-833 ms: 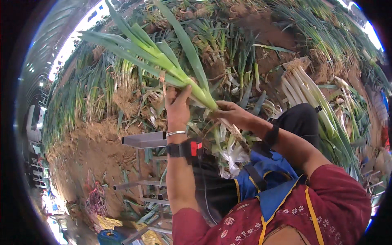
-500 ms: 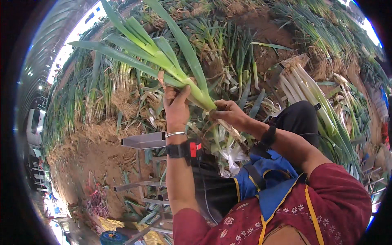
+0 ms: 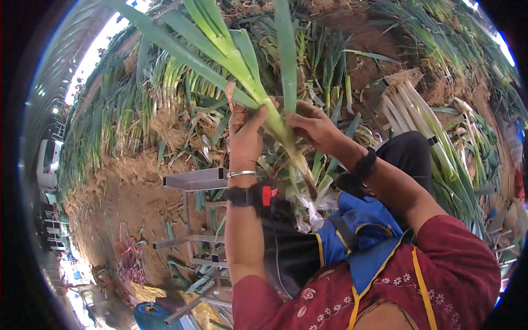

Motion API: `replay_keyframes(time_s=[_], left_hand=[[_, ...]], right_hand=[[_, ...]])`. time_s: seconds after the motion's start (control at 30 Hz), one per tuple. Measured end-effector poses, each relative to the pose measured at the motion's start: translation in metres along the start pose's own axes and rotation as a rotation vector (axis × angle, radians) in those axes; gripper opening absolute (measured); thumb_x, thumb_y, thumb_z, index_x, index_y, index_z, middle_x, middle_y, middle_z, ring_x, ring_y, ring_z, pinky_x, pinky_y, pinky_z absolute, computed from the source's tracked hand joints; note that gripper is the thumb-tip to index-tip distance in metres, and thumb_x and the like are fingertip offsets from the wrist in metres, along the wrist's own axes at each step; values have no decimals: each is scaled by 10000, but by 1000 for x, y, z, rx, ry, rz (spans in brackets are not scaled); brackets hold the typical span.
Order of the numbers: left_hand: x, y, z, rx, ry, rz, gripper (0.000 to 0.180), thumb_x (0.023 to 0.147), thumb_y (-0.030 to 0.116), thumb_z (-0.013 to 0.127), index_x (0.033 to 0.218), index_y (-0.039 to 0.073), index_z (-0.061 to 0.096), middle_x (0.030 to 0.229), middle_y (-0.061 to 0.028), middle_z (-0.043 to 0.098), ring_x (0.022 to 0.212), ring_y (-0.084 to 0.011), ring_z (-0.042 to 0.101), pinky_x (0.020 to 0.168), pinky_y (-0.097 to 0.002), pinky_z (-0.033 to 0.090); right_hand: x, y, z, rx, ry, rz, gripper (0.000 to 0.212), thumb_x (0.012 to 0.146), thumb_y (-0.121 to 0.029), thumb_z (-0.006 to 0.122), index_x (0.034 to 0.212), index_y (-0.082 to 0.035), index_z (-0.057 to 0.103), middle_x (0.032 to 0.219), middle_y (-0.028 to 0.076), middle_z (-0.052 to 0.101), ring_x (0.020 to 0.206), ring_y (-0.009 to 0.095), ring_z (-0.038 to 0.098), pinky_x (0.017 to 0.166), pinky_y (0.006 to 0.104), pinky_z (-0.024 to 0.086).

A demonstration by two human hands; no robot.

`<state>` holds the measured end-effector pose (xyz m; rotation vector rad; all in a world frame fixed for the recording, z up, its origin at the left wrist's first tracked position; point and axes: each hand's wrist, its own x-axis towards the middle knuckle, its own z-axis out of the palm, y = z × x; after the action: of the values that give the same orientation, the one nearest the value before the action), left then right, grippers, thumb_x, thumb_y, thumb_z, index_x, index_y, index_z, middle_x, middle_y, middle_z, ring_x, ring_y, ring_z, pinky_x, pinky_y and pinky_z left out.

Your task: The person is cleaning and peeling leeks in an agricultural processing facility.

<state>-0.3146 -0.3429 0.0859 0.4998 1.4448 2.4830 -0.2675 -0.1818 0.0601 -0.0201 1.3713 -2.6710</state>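
As our left grip point(image 3: 246, 135) is clamped around the leek point(image 3: 250, 80), raised beyond the far side of the blue apron point(image 3: 357, 212), and our right grip point(image 3: 314, 127) seems pinched on its outer leaf point(image 3: 286, 55), we should hold steady and draw this leaf gently nearward, without snapping.

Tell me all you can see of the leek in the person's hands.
The leek has long, flat blue-green leaves fanning upward, some leaving the frame, a light-green stalk and a brownish lower end with a dark tip. It slants, leaves toward the upper left, held in the air. The left hand grips its stalk; the right hand holds one broad leaf beside it.
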Motion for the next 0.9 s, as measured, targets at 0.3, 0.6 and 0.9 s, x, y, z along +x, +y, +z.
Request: replay_keyframes(time_s=[0.3,0.6,0.9], left_hand=[[2,21,-22,-211,144,43,333,855,95,612,1172,78,511,1044,-106,590,947,-226,581,856,-381,480],[5,45,-59,-189,367,297,370,828,65,632,1175,115,516,1012,-94,603,936,-250,580,842,-432,490],[-10,78,-118,-81,439,473,318,870,89,585,1169,29,497,1081,-113,583,958,-234,575,829,-433,490]], right_hand=[[-31,-2,-15,-300,-167,-32,260,915,-180,567,1138,-48,543,922,-44,534,867,41,472,795,222,409],[-79,21,-72,-565,-271,173,374,822,-127,667,1155,-29,527,1017,-14,584,865,90,547,767,260,461],[-100,85,-203,-1987,-371,732,340,687,-303,684,946,-86,648,906,128,669,831,299,644,701,412,509]])
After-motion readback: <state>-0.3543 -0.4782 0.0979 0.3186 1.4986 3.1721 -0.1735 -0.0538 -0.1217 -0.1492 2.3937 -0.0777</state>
